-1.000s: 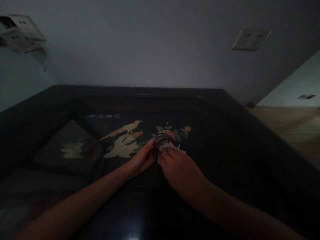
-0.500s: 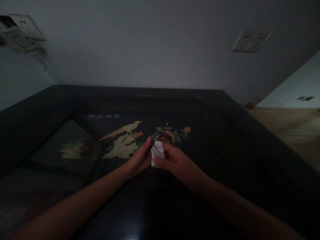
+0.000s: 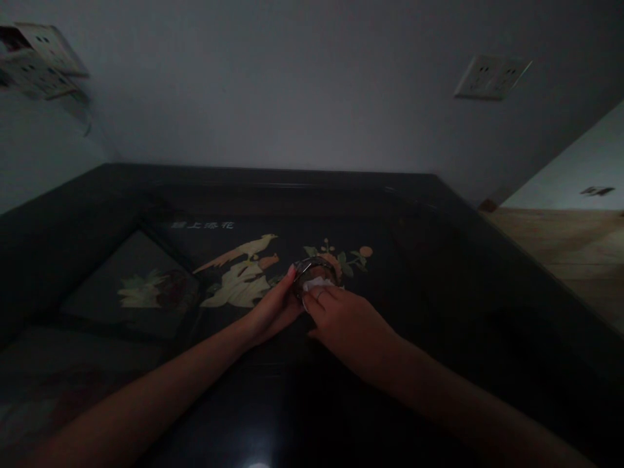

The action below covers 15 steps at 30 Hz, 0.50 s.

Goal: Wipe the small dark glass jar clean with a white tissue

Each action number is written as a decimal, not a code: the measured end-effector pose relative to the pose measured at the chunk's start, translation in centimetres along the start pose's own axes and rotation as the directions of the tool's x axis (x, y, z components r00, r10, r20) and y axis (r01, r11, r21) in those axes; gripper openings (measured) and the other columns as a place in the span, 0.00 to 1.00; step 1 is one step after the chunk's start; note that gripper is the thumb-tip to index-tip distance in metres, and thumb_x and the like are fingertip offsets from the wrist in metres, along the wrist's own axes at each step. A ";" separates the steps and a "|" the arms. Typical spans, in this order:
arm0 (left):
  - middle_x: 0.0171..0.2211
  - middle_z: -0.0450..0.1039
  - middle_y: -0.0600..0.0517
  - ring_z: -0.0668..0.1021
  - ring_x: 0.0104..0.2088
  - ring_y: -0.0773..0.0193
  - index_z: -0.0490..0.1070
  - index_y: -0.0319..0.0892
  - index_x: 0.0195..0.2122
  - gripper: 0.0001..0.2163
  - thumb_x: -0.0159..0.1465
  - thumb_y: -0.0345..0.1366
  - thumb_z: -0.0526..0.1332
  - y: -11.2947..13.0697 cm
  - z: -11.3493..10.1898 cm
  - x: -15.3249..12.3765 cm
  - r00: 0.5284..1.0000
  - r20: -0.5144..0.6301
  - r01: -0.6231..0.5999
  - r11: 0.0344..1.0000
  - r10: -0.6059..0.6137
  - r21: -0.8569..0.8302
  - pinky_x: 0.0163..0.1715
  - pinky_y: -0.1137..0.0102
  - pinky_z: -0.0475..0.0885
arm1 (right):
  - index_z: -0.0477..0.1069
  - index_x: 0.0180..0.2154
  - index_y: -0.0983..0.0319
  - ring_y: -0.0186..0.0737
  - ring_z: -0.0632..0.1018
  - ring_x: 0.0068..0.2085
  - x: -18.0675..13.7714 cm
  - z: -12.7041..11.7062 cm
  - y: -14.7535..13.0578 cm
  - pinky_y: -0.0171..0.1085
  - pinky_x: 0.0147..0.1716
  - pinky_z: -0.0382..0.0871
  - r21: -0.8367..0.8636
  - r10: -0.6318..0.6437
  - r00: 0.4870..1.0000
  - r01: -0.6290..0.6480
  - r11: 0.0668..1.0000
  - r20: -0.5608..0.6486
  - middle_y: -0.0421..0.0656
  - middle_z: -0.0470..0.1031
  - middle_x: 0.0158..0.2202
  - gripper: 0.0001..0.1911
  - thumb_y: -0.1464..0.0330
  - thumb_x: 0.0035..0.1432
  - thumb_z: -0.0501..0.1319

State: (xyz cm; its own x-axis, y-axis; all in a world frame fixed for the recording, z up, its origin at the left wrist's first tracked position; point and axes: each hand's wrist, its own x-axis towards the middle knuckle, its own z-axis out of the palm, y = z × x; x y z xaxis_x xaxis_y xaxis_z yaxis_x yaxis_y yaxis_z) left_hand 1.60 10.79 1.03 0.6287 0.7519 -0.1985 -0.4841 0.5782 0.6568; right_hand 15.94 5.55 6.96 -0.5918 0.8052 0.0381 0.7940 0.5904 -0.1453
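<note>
My left hand (image 3: 277,307) grips the left side of a small, dark, shiny round bowl (image 3: 316,262), its thumb at the rim. The bowl looks partly see-through and is held tilted toward me above the table; the dim light hides its exact kind. My right hand (image 3: 348,322) is closed on a white tissue (image 3: 318,283), pressing it into the near side of the bowl's opening. A ring shows on one right finger. The bowl's underside and most of the left fingers are hidden.
A dark glossy table (image 3: 273,177) carries an inlaid bird (image 3: 251,247), flowers (image 3: 353,261) and white characters (image 3: 202,226). Behind it rises a pale wall with sockets at right (image 3: 492,77) and left (image 3: 53,51). Wooden floor (image 3: 560,247) shows at far right.
My right hand has turned over, knuckles now up, and pushed the tissue from in front of the bowl into its opening. The left hand stays in place, holding the bowl.
</note>
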 end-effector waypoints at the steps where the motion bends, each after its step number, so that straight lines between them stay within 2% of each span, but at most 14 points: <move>1: 0.47 0.77 0.42 0.71 0.57 0.54 0.75 0.35 0.47 0.20 0.66 0.46 0.55 0.0 0.0 0.0 1.000 -0.005 0.001 1.000 -0.001 -0.003 0.62 0.62 0.57 | 0.71 0.49 0.71 0.51 0.77 0.48 0.0 -0.1 0.0 0.46 0.48 0.73 -0.046 -0.017 1.000 0.017 0.999 0.008 0.56 0.76 0.47 0.16 0.73 0.58 0.62; 5: 0.47 0.77 0.44 0.72 0.56 0.56 0.76 0.37 0.46 0.19 0.67 0.45 0.53 -0.2 -0.1 0.2 1.000 -0.012 -0.009 1.000 0.008 -0.018 0.62 0.63 0.57 | 0.74 0.45 0.70 0.51 0.77 0.47 0.2 -0.2 0.0 0.47 0.47 0.73 -0.102 -0.054 0.998 0.057 0.993 0.032 0.56 0.77 0.45 0.12 0.76 0.59 0.59; 8: 0.47 0.77 0.44 0.72 0.56 0.57 0.76 0.37 0.46 0.19 0.67 0.46 0.53 -0.2 0.0 0.3 1.000 0.014 -0.016 1.000 0.016 -0.021 0.62 0.63 0.56 | 0.72 0.48 0.72 0.54 0.76 0.50 0.2 0.0 -0.1 0.50 0.49 0.71 -0.068 -0.026 1.000 0.027 0.997 0.008 0.58 0.75 0.48 0.16 0.71 0.58 0.62; 12: 0.48 0.77 0.44 0.71 0.57 0.55 0.76 0.36 0.45 0.20 0.67 0.47 0.53 -0.1 0.0 0.1 1.000 0.017 -0.013 1.000 0.013 -0.022 0.62 0.63 0.56 | 0.67 0.54 0.71 0.53 0.72 0.54 0.0 0.4 -0.1 0.49 0.54 0.67 0.207 0.060 0.997 -0.051 0.977 -0.041 0.57 0.71 0.54 0.25 0.66 0.57 0.64; 15: 0.48 0.77 0.43 0.71 0.57 0.54 0.75 0.36 0.46 0.20 0.66 0.47 0.54 0.1 0.1 0.0 1.000 -0.020 -0.002 1.000 0.001 -0.024 0.61 0.62 0.57 | 0.65 0.56 0.69 0.50 0.68 0.59 -0.1 0.5 -0.1 0.49 0.59 0.62 0.505 0.113 0.991 -0.059 0.861 -0.077 0.56 0.67 0.58 0.27 0.66 0.57 0.63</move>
State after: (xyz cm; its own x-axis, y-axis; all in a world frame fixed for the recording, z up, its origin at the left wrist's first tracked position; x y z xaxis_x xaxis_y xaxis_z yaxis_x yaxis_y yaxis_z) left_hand 1.62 10.78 1.21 0.6159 0.7587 -0.2123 -0.4998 0.5845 0.6391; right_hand 15.91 5.37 6.45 -0.4855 0.8687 0.0977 0.6484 0.4328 -0.6262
